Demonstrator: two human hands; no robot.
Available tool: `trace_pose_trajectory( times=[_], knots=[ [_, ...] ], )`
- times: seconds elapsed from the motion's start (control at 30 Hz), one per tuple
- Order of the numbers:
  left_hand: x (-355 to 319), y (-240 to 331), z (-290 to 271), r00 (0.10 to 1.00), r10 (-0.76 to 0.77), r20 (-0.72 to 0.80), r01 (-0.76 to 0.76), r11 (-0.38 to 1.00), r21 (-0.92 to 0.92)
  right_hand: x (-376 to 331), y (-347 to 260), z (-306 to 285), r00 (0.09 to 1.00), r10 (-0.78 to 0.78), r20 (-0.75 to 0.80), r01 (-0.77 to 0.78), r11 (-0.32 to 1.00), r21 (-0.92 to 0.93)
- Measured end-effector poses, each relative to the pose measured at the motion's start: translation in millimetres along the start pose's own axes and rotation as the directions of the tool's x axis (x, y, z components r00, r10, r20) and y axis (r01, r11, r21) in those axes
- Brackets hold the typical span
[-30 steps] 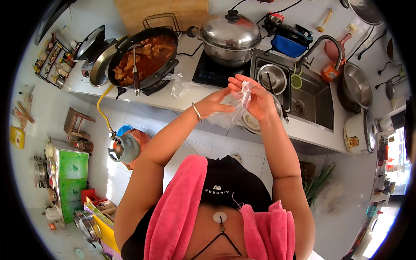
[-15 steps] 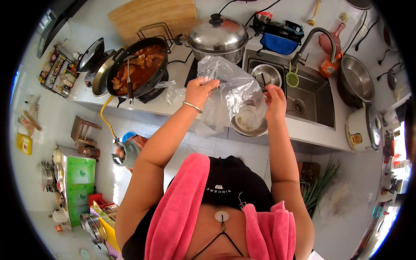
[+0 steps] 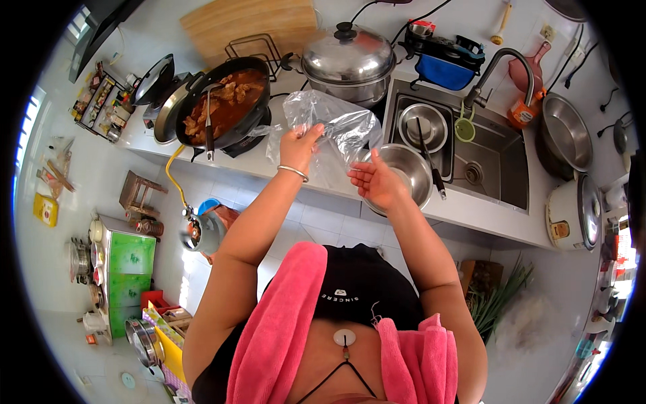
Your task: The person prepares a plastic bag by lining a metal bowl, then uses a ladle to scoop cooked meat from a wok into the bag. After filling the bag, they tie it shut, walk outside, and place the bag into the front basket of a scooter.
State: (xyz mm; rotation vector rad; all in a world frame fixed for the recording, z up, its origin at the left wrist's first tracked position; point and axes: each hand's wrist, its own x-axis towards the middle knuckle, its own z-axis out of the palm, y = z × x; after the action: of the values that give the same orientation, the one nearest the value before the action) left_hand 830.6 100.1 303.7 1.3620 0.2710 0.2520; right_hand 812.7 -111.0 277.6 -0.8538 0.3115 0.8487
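A clear plastic bag (image 3: pixel 350 128), crumpled and see-through, hangs over the counter's front edge. My left hand (image 3: pixel 301 147), with a bangle at the wrist, is closed on the bag's gathered left side. Against the bag's lower right edge, my right hand (image 3: pixel 378 180) has its fingers stretched out and the thumb raised; it grips nothing that I can see. Just beyond that hand a steel bowl (image 3: pixel 418 176) stands on the counter, partly covered by the hand and bag. A dark-handled utensil (image 3: pixel 436 176) leans across from a smaller steel bowl (image 3: pixel 441 128) at the sink.
Left on the counter, a black wok (image 3: pixel 259 120) holds meat in red sauce, with a spatula (image 3: pixel 209 128) in it. A lidded steel pot (image 3: pixel 346 57) stands behind the bag. To the right are the sink (image 3: pixel 498 185) and a rice cooker (image 3: pixel 572 209). Below sits a gas cylinder (image 3: pixel 208 232).
My right hand has moved left and down, drawing in toward my left hand, and its fingers have opened. The bag is less spread, so the steel bowl and the utensil show more.
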Motion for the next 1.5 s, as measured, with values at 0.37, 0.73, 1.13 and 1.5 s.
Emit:
trace_pose_trajectory(
  times=[0.37,0.73,1.13,1.5],
  knots=[
    [-0.6,-8.9,-35.0,0.984,-0.181,0.000,0.181,0.983,0.038,36.5,22.5,3.9,0.763,-0.642,-0.079,0.543,0.701,-0.462],
    [-10.0,-35.3,-42.0,0.821,0.566,-0.077,-0.346,0.600,0.721,27.8,21.3,3.1,0.739,-0.673,-0.029,0.567,0.645,-0.513],
    [-54.9,-14.9,5.4,0.903,-0.075,0.423,0.015,0.989,0.145,12.8,20.5,20.5,0.979,-0.188,-0.075,0.186,0.982,-0.044],
    [-3.0,-50.2,-14.0,0.737,-0.502,0.452,0.618,0.230,-0.752,16.9,-1.8,-52.0,0.899,-0.319,0.299,0.152,0.870,0.469]
  ],
)
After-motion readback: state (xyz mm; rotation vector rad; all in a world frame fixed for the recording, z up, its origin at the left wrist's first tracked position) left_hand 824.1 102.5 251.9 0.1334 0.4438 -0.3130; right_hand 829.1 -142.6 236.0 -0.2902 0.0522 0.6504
